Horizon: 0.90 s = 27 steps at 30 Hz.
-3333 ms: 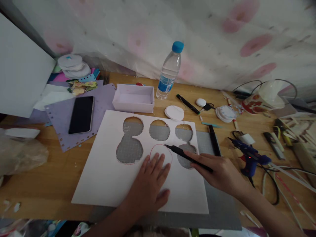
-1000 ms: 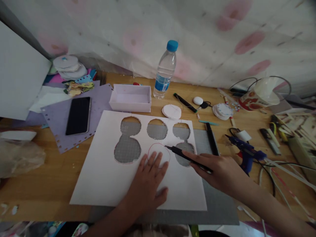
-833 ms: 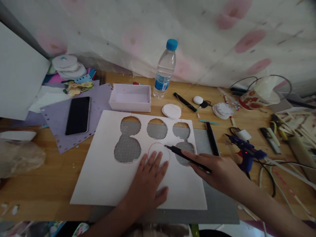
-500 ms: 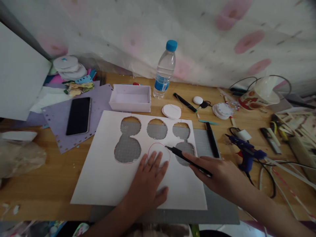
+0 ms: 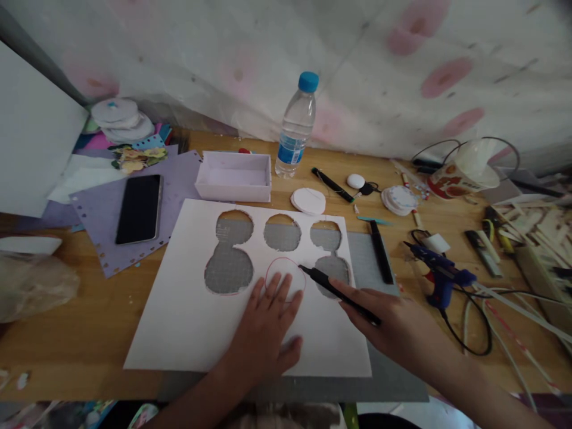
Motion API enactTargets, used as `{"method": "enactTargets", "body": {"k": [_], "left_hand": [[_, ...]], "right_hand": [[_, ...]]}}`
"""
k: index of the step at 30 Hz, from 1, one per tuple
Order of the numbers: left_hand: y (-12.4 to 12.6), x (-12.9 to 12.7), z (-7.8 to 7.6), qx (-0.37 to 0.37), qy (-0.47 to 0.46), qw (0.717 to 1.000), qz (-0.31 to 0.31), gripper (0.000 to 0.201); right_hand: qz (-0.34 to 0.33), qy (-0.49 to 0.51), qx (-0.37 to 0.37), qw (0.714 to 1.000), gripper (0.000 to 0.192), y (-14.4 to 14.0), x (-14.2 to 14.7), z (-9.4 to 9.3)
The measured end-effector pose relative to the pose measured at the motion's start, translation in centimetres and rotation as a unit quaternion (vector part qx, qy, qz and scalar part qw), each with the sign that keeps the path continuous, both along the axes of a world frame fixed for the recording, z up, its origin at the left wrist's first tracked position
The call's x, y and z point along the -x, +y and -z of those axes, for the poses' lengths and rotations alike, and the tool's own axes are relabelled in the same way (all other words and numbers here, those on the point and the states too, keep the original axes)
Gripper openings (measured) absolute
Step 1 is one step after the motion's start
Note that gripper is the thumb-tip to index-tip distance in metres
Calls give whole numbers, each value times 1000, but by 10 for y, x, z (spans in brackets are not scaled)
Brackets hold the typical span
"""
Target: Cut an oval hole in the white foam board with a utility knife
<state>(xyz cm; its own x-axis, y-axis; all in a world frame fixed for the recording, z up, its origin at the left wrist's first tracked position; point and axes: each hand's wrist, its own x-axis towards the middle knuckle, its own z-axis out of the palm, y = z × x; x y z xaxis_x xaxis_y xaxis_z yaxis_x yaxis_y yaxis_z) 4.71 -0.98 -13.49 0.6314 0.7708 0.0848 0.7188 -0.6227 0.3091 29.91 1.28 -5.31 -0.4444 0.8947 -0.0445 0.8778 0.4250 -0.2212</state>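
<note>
A white sheet of board [image 5: 179, 322] lies on a grey cutting mat [image 5: 402, 381], with several round holes cut through it. Between the lower holes a circle [image 5: 286, 258] is drawn in a thin red line. My left hand [image 5: 266, 325] presses flat on the board, fingers spread, its fingertips inside the circle's lower part. Held like a pen in my right hand [image 5: 379, 316] is a slim black craft knife [image 5: 330, 283]. Its tip meets the upper right of the red line; the blade is too small to make out clearly.
Behind the board stand a white box [image 5: 235, 185], a water bottle [image 5: 297, 128] and cut white discs [image 5: 308, 201]. A phone [image 5: 140, 208] lies on purple paper [image 5: 96, 238] at left. At right are a black bar-like tool [image 5: 381, 251], a blue glue gun [image 5: 440, 271] and cables.
The whole view has shifted a little, so things sit slightly farther left. My left hand stays in place on the board, and the knife tip remains at the circle's upper right.
</note>
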Motion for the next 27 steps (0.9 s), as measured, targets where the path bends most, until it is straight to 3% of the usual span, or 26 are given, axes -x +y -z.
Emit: {"method": "enactTargets", "body": {"k": [3,19,27], "left_hand": [[0,0,1,-1,7,1000,-1,73],[-1,0,1,-1,4,1000,1,72],[-1,1,1,8,1,1000,0,73]], "right_hand": [[11,5,40,999,43,-5,-1,1],[42,37,42,998,44,-19,2,2],[41,2,-11,999,39,-26,9,3]]}}
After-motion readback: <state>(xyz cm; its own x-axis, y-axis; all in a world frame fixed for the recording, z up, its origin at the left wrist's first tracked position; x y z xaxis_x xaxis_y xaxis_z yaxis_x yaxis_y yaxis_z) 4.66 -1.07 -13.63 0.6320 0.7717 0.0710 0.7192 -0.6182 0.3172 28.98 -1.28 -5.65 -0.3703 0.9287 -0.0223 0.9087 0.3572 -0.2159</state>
